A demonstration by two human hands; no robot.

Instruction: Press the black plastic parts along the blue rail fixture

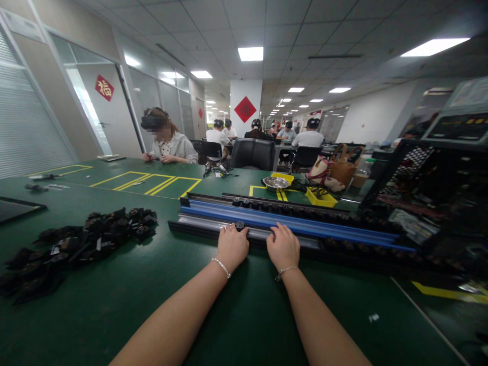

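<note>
My left hand (233,245) is at a long black track with a shiny grey inner channel (202,222). Its thumb and fingers close around a small black part with a round top (239,224) that sits in this channel. To the right, my right hand (284,246) lies over the same track, fingers bent forward and thumb apart, with no loose piece visible in it. The fingertips of both hands are partly hidden. Just behind runs a long blue strip (267,216), and beyond it a black track filled with a row of small black parts (263,204).
A heap of black parts (87,236) covers the table's left side. Behind the tracks stand a metal bowl (276,182) and a yellow tray (321,198). A dark open-framed rack (412,188) rises at right. Across the table sits a person (173,145).
</note>
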